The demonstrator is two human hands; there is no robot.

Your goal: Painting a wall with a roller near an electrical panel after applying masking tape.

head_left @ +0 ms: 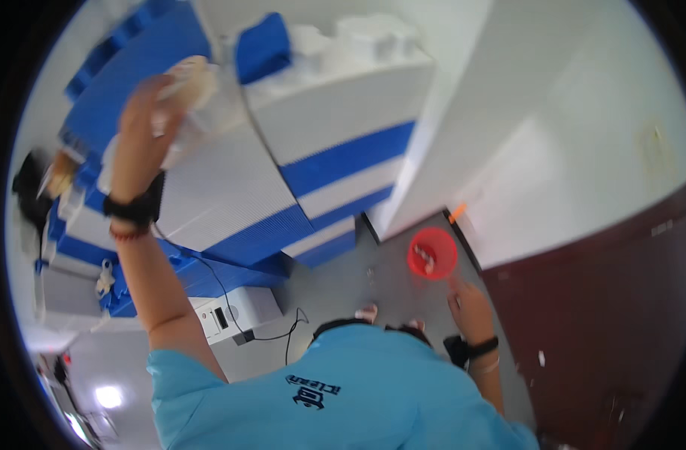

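In the head view, a blurred cream item [194, 81] was held in the left hand [144, 120] by the blue-and-white stack [223, 180]; it was judged light, soft, best gripped mid-body. The right hand [470, 309] was seen near the red bucket [443, 238], its grip indiscernible.

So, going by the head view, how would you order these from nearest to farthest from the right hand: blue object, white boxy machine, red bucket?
1. Red bucket: nearest, just beyond the right hand.
2. White boxy machine: well off to the left.
3. Blue object: farthest, near the picture's upper edge.
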